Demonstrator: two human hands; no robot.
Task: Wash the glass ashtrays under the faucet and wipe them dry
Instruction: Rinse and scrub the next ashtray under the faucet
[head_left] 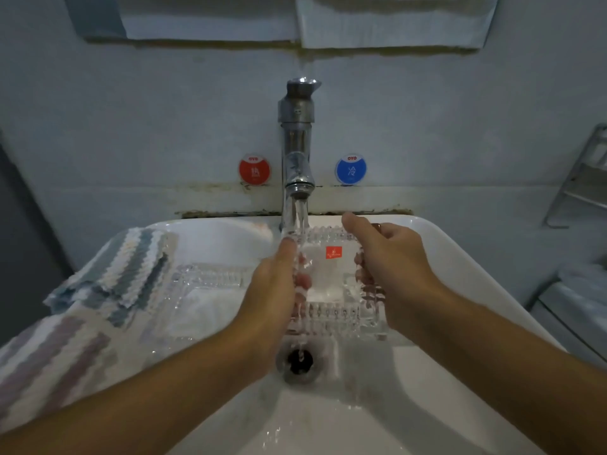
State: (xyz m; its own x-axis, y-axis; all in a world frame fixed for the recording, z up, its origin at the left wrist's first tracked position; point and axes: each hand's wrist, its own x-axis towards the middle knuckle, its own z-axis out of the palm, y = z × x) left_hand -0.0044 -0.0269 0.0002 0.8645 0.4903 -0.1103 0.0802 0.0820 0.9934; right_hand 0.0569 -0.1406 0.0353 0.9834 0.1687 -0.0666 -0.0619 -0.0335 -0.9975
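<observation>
A square cut-glass ashtray (331, 284) with a small red sticker hangs over the white sink (460, 257), under the running chrome faucet (297, 152). My left hand (272, 290) grips its left edge and my right hand (391, 261) grips its right edge, fingers curled beneath. Water streams onto its upper left corner and falls toward the drain (299, 359). A second glass ashtray (203, 300) lies in the left part of the basin. A striped cloth (108, 284) is draped over the sink's left rim.
Red (254, 169) and blue (350, 169) round stickers flank the faucet on the wall. Towels (387, 21) hang above. A metal rack (581, 178) stands at the right, with a grey shelf below it.
</observation>
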